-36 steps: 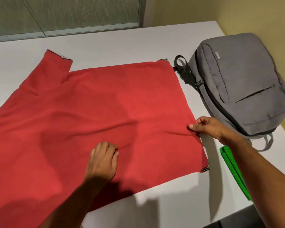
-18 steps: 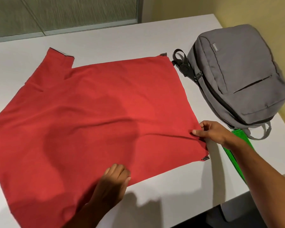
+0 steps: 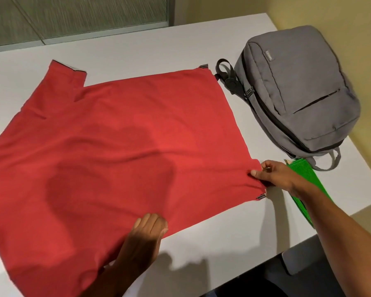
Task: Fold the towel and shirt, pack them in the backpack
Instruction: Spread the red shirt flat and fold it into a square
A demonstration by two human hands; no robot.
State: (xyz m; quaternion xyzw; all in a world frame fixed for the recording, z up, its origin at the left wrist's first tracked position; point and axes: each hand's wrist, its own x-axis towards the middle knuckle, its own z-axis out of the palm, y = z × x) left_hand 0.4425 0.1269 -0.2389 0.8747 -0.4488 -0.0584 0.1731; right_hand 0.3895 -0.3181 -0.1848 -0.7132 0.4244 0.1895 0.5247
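The worktop point(image 3: 137, 50) is white and fills most of the frame. The shirt point(image 3: 120, 146) is red and lies spread flat across the left and centre of the frame, one sleeve pointing to the upper left, its hem edge running down the right side of the cloth. The backpack point(image 3: 298, 88) is grey and lies flat at the upper right, zipped pocket facing up, its top handle just beside the upper right corner of the shirt. The towel point(image 3: 304, 174) is green and folded; it lies at the right edge of the frame, just below the backpack, partly hidden under the right forearm.

The right hand point(image 3: 274, 174) is at the hem, right of centre. Its thumb lies on top of the cloth and the fingers point(image 3: 266, 166) curl at the edge, pinching the shirt. Small creases run left from that grip.

The left hand point(image 3: 146, 234) is at the lower centre of the frame, on the near edge of the shirt. Its fingers are bent and close together, tips pressing the cloth; whether they hold a fold cannot be determined.
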